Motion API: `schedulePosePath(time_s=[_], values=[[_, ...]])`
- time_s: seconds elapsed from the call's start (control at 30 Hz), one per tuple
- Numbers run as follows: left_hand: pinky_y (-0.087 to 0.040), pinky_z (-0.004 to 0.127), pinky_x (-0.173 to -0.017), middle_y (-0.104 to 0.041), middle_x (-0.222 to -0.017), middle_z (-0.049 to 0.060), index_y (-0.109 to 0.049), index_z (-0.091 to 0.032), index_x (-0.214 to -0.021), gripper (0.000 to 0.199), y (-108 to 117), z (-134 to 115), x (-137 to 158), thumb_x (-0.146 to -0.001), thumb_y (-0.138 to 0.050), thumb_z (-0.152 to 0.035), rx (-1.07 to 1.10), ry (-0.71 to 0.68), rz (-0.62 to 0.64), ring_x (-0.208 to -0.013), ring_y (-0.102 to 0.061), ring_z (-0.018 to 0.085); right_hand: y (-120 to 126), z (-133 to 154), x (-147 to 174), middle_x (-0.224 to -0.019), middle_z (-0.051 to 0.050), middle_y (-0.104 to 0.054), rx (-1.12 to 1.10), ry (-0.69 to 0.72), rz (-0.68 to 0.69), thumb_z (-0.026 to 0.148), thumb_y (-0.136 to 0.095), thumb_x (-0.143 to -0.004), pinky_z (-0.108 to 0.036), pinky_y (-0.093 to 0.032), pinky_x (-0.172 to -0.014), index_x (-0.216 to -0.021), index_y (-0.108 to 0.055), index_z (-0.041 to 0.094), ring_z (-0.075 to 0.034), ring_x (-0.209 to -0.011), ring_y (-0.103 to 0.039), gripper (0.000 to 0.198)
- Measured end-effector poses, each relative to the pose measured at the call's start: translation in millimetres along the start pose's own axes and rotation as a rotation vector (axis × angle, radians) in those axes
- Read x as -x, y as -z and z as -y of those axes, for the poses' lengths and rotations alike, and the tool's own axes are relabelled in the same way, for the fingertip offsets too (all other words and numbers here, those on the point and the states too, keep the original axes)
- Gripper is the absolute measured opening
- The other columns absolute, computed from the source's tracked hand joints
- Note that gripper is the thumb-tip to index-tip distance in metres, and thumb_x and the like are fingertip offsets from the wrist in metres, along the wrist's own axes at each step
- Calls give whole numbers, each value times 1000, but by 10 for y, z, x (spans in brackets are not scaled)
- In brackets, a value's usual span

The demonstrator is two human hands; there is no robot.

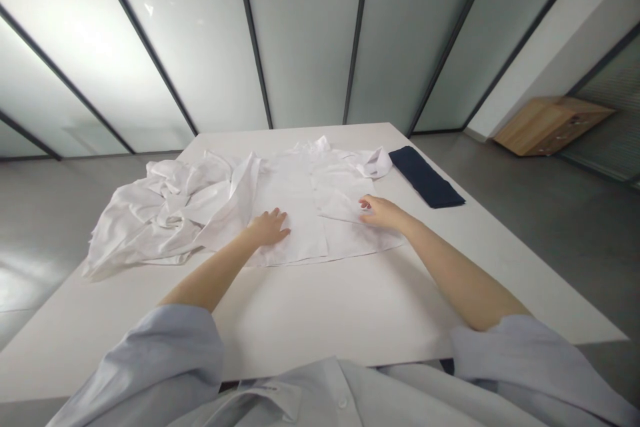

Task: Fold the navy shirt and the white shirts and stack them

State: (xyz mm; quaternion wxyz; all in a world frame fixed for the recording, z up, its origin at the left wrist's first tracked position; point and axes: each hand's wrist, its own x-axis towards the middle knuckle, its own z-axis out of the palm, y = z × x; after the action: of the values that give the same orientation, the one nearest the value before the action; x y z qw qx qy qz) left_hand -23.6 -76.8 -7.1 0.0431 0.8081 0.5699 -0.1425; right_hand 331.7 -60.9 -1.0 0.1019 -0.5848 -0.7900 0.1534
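Observation:
A white button-up shirt [295, 183] lies spread on the table, its hem toward me and one sleeve folded in at the right. My left hand [270, 227] rests on the shirt's left part near the hem, fingers spread and palm down. Over the right part, my right hand [383, 212] has its fingers curled in on the shirt's fabric. A crease runs leftward from those fingers. Left of the shirt is a crumpled heap of white cloth [165, 207], touching or overlapping its left edge.
A folded dark navy cloth [425, 177] lies to the right of the shirt on the white table [320, 320]. Frosted glass panels [305, 33] stand behind the table. On the floor at far right is a wooden cabinet [545, 123].

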Motion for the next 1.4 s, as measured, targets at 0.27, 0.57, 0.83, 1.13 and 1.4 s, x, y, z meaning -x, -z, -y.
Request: schedulePosePath(time_s=[0.27, 0.57, 0.83, 1.13, 1.4], values=[[-31, 45, -111, -28, -157, 15, -31, -18, -148, 67, 79, -62, -402, -92, -39, -53, 52, 68, -197, -143, -28, 32, -38, 198, -135, -87, -8, -70, 119, -5, 43, 22, -52, -79, -26, -37, -64, -88, -68, 15, -19, -76, -60, 20], [-24, 41, -115, -24, -158, 16, -29, -12, -150, 69, -72, 40, -669, -96, -26, -54, 155, 177, -284, -145, -23, 31, 228, 392, 151, -85, -5, -73, -449, 245, 708, 52, -66, -74, -27, -46, -77, -88, -76, 15, -20, -82, -64, 41], [-19, 49, -116, -20, -160, 16, -27, -17, -152, 71, -92, 16, -678, -95, -22, -59, 107, 176, -232, -147, -15, 31, -145, 101, -328, -139, -15, -54, -56, -2, 24, 43, -55, -88, -38, -35, -108, -129, -61, 16, -28, -129, -48, 49], [-19, 58, -113, -15, -160, 18, -21, -17, -154, 72, -127, 13, -538, -95, -18, -59, 85, 161, -161, -147, -14, 34, -512, -50, -114, -159, -15, -22, 326, -142, 11, 61, -26, -94, -53, -17, -114, -151, -30, 20, -34, -145, -19, 70], [-20, 57, -113, -13, -161, 17, -19, -18, -154, 73, -234, -51, -249, -95, -17, -60, 53, 109, -106, -147, -12, 34, -442, 84, 169, -154, -22, -30, 342, -134, 105, 64, -38, -89, -54, -24, -110, -148, -38, 16, -40, -140, -29, 76]])
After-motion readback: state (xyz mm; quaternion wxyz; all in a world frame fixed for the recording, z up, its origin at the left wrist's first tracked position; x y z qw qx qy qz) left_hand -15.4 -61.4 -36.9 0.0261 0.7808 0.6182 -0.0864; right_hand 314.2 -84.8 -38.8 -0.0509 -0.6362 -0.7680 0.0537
